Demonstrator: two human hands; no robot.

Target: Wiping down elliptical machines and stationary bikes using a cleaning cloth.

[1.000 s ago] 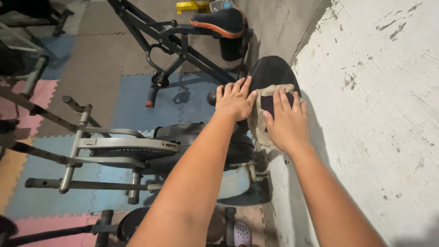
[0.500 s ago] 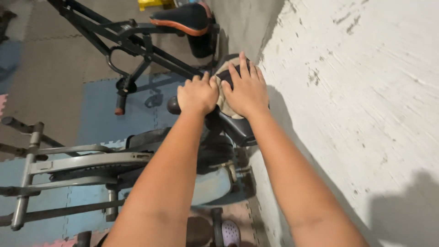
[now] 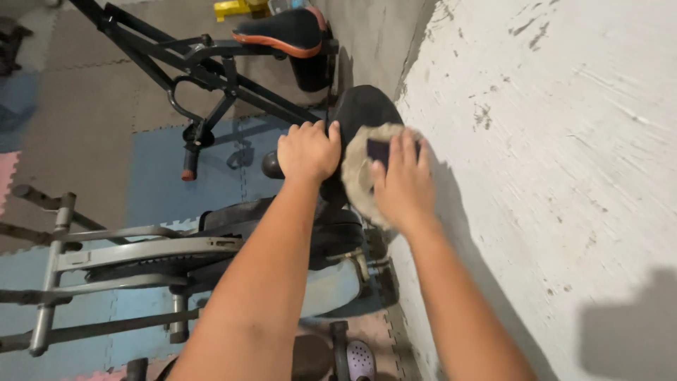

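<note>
My left hand is curled over the left edge of a black padded seat on an exercise machine. My right hand lies with spread fingers on a fuzzy beige cloth and presses it against the seat's near right side. A small dark patch shows between my fingers. The cloth and my hands hide most of the seat's near part.
A rough white wall runs close along the right. A second black seat with orange trim stands behind on a black frame. A grey machine frame lies lower left on blue foam mats. A pale clog sits below.
My right hand has slid the cloth toward the seat's near right side. My left hand has gone from lying flat to curling over the seat's left edge. The view has shifted.
</note>
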